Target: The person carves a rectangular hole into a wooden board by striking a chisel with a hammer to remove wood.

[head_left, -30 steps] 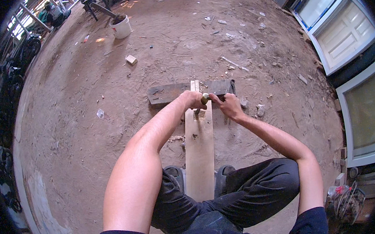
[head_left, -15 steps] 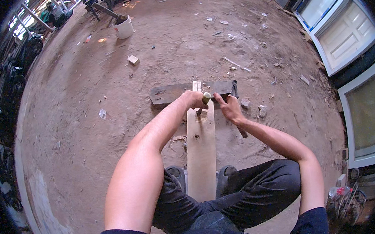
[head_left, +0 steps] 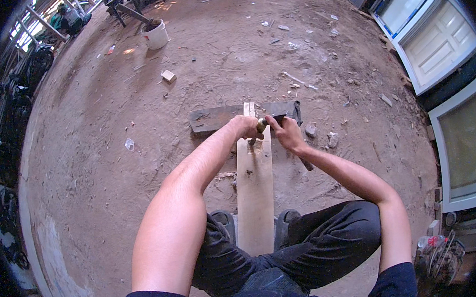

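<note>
Chisel [head_left: 260, 127] sits within left grip [head_left: 246, 127] (clenched around it), right grip [head_left: 289, 136] clasping a hammer [head_left: 307, 165].

1. A white bucket [head_left: 157, 38] stood on the dirt floor [head_left: 98, 119] toward the upper left, dark matter inside it.
2. A small pale wood block [head_left: 168, 76] lay nearer than the bucket.
3. A crumpled, clear plastic scrap [head_left: 129, 144] lay farther down on the left.
4. White-framed panels [head_left: 464, 143] lined the right side, one above another; a blue-edged panel [head_left: 405, 7] was uppermost.
5. A tangled, wiry heap [head_left: 445, 261] sat at lower right.
</note>
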Demonstrator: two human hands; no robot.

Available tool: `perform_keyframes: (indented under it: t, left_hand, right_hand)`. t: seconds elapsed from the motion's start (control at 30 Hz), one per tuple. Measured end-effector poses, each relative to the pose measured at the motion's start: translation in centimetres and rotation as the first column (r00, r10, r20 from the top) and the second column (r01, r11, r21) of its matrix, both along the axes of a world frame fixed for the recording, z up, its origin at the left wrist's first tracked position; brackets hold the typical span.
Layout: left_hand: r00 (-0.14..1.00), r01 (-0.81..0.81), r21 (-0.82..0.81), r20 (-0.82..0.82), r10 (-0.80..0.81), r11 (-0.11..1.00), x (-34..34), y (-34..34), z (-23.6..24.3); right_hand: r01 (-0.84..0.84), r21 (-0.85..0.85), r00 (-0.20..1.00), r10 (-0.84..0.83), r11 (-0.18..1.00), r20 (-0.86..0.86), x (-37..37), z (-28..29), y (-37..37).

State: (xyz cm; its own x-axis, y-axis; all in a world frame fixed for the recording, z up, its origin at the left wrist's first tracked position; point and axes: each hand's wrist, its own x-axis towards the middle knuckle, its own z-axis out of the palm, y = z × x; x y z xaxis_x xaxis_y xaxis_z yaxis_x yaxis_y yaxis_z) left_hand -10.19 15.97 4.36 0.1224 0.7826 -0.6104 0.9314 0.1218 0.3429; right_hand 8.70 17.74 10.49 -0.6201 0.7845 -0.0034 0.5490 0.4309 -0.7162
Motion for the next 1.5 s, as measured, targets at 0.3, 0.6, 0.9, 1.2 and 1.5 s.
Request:
perform_keyframes:
  t: [0.3, 0.6, 0.9, 1.2, 1.5]
  left_hand:
    - [1.0, 0.027, 0.032, 0.004, -0.027, 0.999, -0.3, 0.3, -0.8]
    - [0.996, 0.078, 0.067, -0.046, -0.075, 0.995, 0.3, 0.3, -1.3]
    - [0.992, 0.083, 0.023, -0.101, -0.08, 0.996, 0.8, 0.7, -1.0]
    - [0.997, 0.068, 0.036, -0.041, -0.067, 0.997, 0.9, 0.6, -0.7]
    - [0.996, 0.08, 0.206, 0.017, -0.085, 0.975, -1.4, 0.7, -5.1]
  right_hand:
    - [0.01, 0.0, 1.0, -0.01, 1.0, 0.02, 0.2, 0.3, 0.1]
    - [0.001, -0.023, 0.999, -0.002, 1.0, -0.054, 0.4, -0.1, 0.1]
    - [0.001, 0.026, 0.998, 0.001, 1.0, -0.061, 1.0, 0.0, -0.2]
    - [0.047, 0.0, 0.993, -0.047, 0.999, -0.109, 0.8, -1.5, 0.8]
    - [0.106, -0.11, 0.984, -0.089, 0.988, 0.153, 0.9, -2.1, -0.4]
